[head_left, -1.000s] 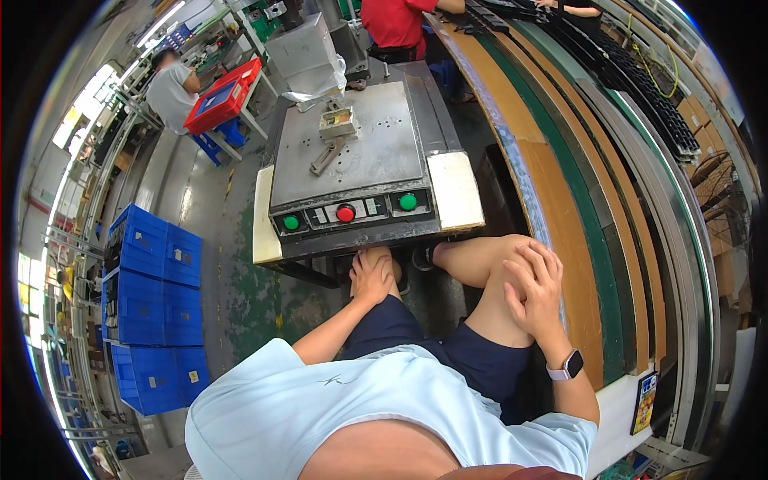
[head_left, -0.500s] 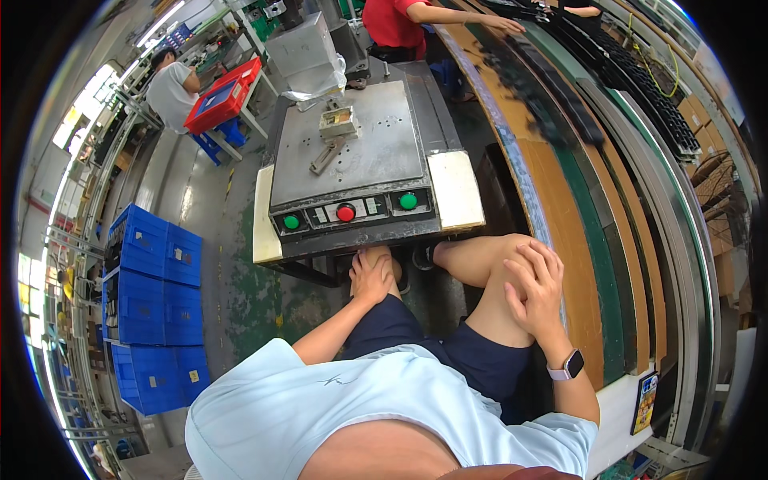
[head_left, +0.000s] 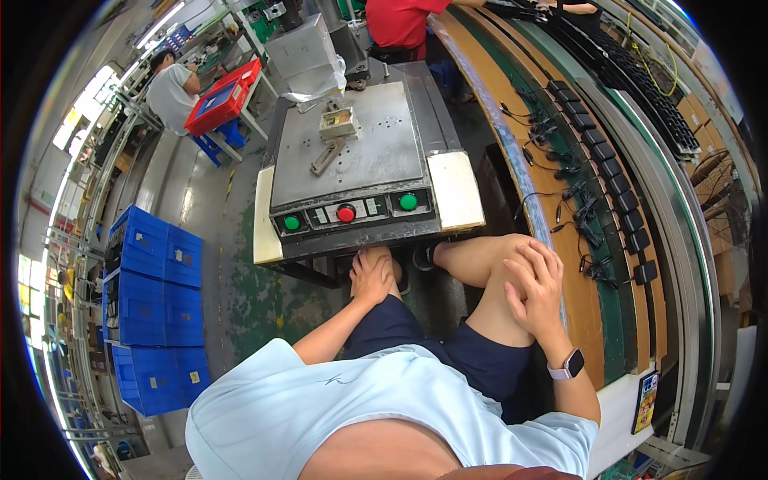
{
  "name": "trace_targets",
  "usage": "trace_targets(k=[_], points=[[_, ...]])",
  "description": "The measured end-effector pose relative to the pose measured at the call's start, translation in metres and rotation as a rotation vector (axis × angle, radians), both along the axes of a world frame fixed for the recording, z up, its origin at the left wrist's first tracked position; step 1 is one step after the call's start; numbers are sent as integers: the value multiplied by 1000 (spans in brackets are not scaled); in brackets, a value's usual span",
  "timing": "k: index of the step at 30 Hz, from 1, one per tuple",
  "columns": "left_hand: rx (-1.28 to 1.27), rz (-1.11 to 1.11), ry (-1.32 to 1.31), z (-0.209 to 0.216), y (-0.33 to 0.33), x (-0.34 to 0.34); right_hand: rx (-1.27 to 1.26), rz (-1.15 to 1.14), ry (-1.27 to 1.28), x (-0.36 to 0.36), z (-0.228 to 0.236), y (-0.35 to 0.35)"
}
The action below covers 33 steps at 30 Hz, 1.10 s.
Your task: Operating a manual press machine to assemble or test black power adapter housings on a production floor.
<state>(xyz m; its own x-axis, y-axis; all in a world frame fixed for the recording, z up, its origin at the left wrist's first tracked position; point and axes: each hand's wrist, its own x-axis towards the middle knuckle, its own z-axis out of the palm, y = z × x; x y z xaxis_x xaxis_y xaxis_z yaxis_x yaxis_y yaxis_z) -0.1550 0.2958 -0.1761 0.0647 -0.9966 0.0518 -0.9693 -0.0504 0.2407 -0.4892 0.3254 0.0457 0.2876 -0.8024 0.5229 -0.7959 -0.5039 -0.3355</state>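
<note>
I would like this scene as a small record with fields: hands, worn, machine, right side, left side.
hands: left hand and right hand rest on the bare legs, holding nothing visible
worn: watch on right wrist
machine: two green buttons, one red button between them
right side: row of black blocks with cables
left side: blue crates

Arms [head_left: 330,338] bent; left grip [head_left: 372,280] on left knee [head_left: 373,252], right grip [head_left: 534,290] on right knee [head_left: 502,250], fingers [head_left: 546,261] loosely spread.

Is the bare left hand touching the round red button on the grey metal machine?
Apart: in the head view, the machine's front edge lies between the left hand and the red button.
</note>
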Motion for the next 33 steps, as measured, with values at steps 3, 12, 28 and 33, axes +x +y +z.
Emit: trace_targets(k=[3,12,28,33], points=[[-7,-1,-8,1,2,0,0,3,2,1,2,2],[49,-33,-73,-10,-6,-4,84,56,-26,-11,12,2],[33,13,-42,-16,-14,-5,551,-795,117,-262,29,-58],[-83,45,0,-12,1,1,649,-931,189,-215,71,-72]])
